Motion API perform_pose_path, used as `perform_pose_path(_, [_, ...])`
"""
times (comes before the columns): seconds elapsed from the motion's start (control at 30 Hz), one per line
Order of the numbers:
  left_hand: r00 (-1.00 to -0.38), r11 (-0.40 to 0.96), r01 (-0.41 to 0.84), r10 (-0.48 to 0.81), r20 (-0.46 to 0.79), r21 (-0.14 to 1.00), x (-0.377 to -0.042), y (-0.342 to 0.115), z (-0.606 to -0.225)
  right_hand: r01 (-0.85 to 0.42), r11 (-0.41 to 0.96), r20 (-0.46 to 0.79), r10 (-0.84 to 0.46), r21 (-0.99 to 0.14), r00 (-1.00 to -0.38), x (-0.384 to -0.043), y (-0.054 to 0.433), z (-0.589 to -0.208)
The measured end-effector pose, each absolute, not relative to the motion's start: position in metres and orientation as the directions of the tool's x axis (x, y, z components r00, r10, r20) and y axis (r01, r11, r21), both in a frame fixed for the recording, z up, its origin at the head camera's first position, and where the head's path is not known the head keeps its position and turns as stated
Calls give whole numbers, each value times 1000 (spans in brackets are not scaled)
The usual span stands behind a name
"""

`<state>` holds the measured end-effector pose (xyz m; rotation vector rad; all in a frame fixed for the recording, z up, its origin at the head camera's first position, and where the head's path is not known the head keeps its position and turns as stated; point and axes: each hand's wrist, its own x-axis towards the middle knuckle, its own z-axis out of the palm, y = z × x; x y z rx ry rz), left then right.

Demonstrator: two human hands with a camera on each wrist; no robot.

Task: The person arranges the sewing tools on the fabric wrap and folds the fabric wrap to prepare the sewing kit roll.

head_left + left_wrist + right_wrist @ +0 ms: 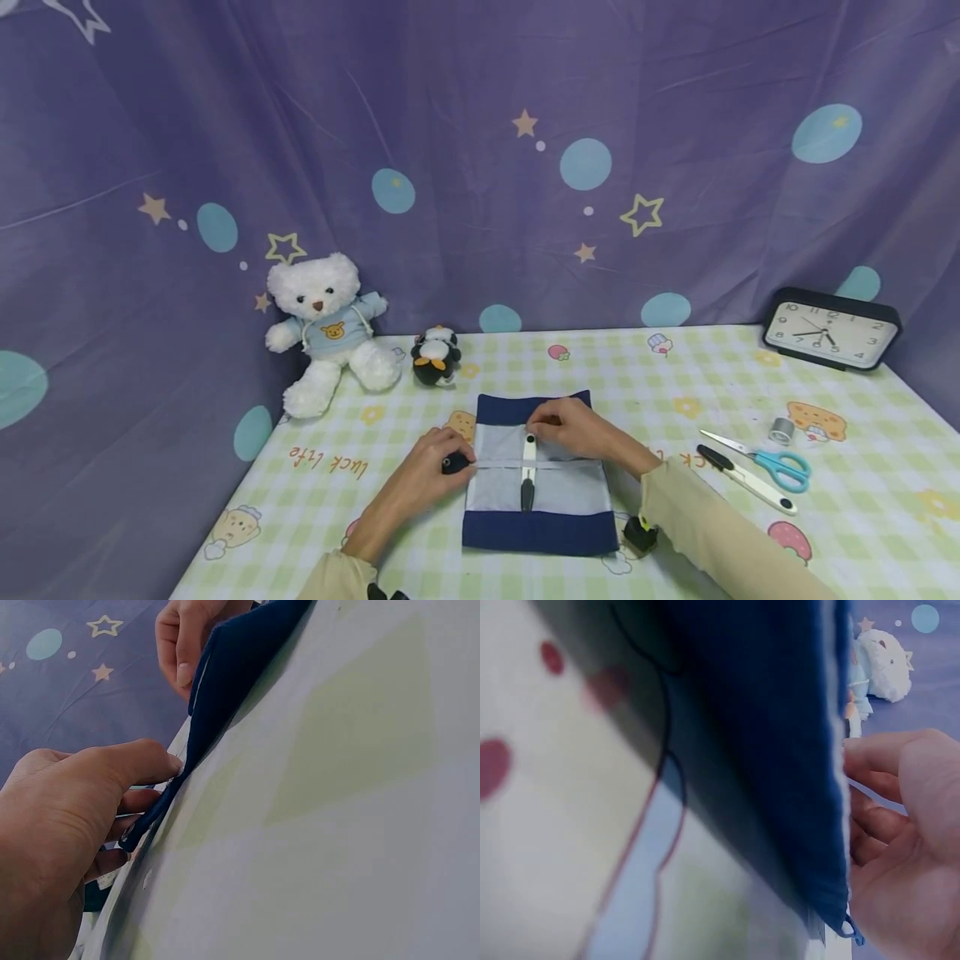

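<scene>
A cloth case, pale grey inside with navy bands along both ends, lies spread out on the table. A slim white tool with a black end lies lengthwise on it, crossing the narrow pale strap in the middle. My right hand pinches the tool's white upper end, near the far navy band. At the case's left edge, my left hand holds a dark tab with a snap between thumb and fingers. In the left wrist view, the navy tab shows beneath the thumb.
Right of the case lie blue-handled scissors, a similar black-and-white tool and a small grey spool. A clock stands at the back right. A white teddy bear and a penguin toy sit at the back left.
</scene>
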<state>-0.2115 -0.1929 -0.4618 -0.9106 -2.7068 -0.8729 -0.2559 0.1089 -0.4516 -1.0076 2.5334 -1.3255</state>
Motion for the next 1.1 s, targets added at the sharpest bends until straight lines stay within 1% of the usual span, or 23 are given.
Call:
perform_pose_path(0.1, [-803,642,594,504,317,484,-212,-193,-462,-496,382,206,-591,-780,-780,-254,112,-451])
perform_pose_path(0.37, [-788,627,615,515,337,479,-214,-193,-464,-467,362,249,-508,-807,-825,-246,131,-447])
perform_pose_path(0.57, [-793,633,609,512,331,479,-214,-194,-464,-393,341,229,-430,-854,-873,-234,156,-443])
perform_pose_path(0.67, [-792,628,609,513,330,485,-214,-194,-465,-377,333,230,-403,-864,-886,-227,171,-442])
perform_pose_path(0.93, [-801,633,598,502,327,492,-213,-194,-464,-432,362,316,-338,-826,-886,-208,217,-439])
perform_pose_path(1.1, [-799,632,600,502,330,491,-214,-194,-464,-441,402,342,-297,-802,-892,-196,241,-439])
